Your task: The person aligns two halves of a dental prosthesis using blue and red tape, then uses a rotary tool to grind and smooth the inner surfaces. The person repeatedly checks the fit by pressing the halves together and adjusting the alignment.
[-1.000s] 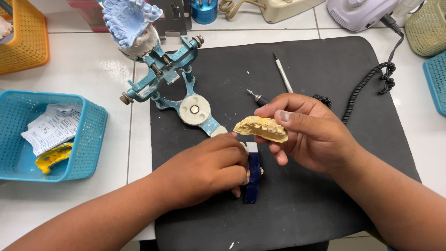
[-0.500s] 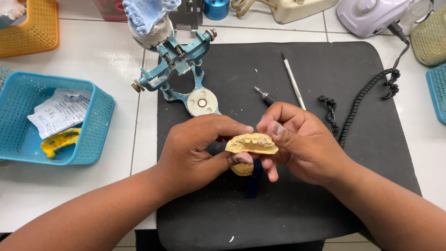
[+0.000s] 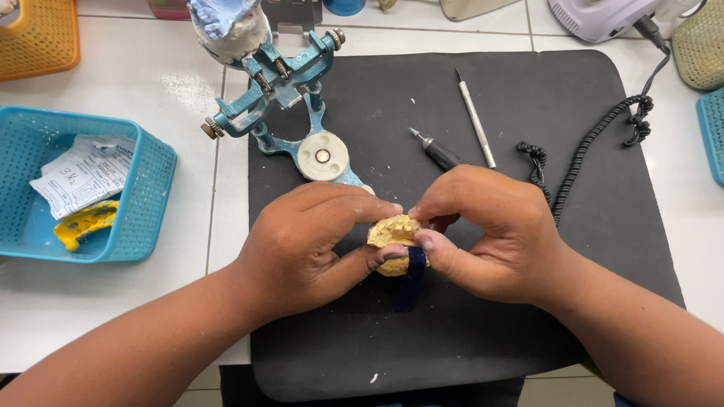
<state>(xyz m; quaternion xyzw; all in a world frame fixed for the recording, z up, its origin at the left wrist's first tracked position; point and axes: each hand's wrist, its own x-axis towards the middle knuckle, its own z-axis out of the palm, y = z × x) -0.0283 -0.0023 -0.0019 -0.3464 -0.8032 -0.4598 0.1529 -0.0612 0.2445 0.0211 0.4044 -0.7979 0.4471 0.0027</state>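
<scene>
A yellow plaster dental cast (image 3: 392,234) with a row of teeth is held between both hands over the black mat (image 3: 528,316). My left hand (image 3: 309,245) grips it from the left, thumb under it. From the right, my right hand (image 3: 494,230) pinches it with thumb and forefinger. A dark blue strip (image 3: 411,280) lies on the mat just beneath the cast. It is partly hidden by my fingers.
A teal metal articulator (image 3: 283,90) holding a blue-and-white cast stands at the mat's far left corner. A dark handpiece (image 3: 437,151), a slim white tool (image 3: 475,117) and a coiled black cord (image 3: 596,136) lie beyond my hands. A blue basket (image 3: 151,203) with papers sits left.
Both hands have closed together around the yellow cast, and my left hand now grips it too. The cast has turned with its teeth facing up between my fingers.
</scene>
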